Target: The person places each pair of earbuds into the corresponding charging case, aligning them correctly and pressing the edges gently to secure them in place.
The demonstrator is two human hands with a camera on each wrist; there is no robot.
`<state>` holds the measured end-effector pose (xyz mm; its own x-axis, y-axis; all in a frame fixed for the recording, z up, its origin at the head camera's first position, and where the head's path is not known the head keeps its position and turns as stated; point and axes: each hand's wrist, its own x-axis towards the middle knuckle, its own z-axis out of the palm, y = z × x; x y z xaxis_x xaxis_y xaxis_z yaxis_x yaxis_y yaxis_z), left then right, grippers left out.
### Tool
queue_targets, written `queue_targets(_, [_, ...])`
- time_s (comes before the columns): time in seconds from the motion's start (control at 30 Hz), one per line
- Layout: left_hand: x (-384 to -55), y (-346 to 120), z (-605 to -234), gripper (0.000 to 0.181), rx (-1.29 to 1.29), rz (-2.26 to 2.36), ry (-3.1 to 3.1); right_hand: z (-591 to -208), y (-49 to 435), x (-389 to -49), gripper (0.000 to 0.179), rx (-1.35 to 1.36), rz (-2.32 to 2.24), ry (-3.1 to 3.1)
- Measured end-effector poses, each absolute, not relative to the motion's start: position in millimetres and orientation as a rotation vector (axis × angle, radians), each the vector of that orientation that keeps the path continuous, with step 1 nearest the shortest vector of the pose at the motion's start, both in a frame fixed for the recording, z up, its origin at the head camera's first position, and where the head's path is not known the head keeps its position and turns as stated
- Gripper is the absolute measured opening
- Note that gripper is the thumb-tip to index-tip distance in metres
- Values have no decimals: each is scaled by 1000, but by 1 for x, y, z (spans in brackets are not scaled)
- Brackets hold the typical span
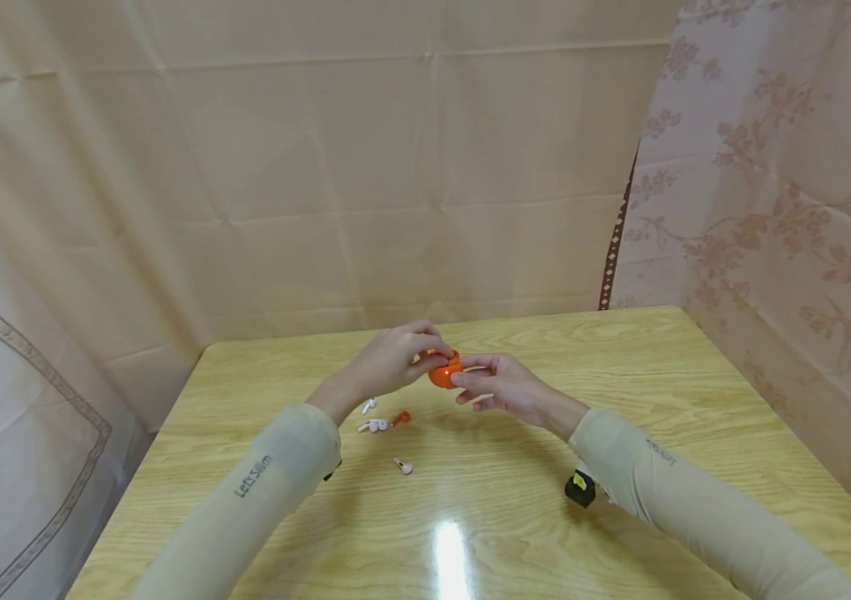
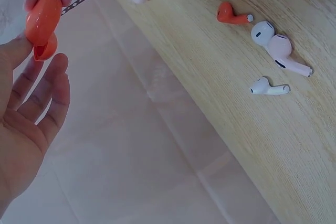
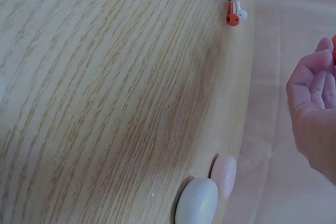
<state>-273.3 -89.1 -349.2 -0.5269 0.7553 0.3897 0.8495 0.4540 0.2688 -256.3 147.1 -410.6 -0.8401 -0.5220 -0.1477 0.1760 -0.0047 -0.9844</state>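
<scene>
Both hands hold an orange earbud case (image 1: 443, 376) above the far middle of the table, its lid standing up. My left hand (image 1: 393, 358) pinches it at the lid side with thumb and fingertips. On the other side my right hand (image 1: 509, 388) grips the case body between thumb and fingers. In the left wrist view the case shows its glossy shell; whether an earbud sits inside is hidden. Below the left hand lie an orange earbud (image 1: 401, 417), a white earbud (image 1: 369, 405) and a touching white and pale pink pair (image 2: 280, 47).
A lone pink earbud (image 1: 403, 467) lies nearer on the wooden table (image 1: 500, 542). In the right wrist view a white case (image 3: 197, 203) and a pale pink case (image 3: 224, 177) sit side by side. Beige cloth (image 1: 320, 167) hangs behind the table.
</scene>
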Motion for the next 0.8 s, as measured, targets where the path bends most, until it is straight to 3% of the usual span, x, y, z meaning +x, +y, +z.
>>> queue_targets(0.47, [-266,-107,-346,27,-1128,-673,-2717,-407,153,-253,41,-264,-1896,1783])
queue_targets(0.8, [-263,-125,-371,34,-1192,-486,-3036,-405,159,-255,46,-267,-1893,1746])
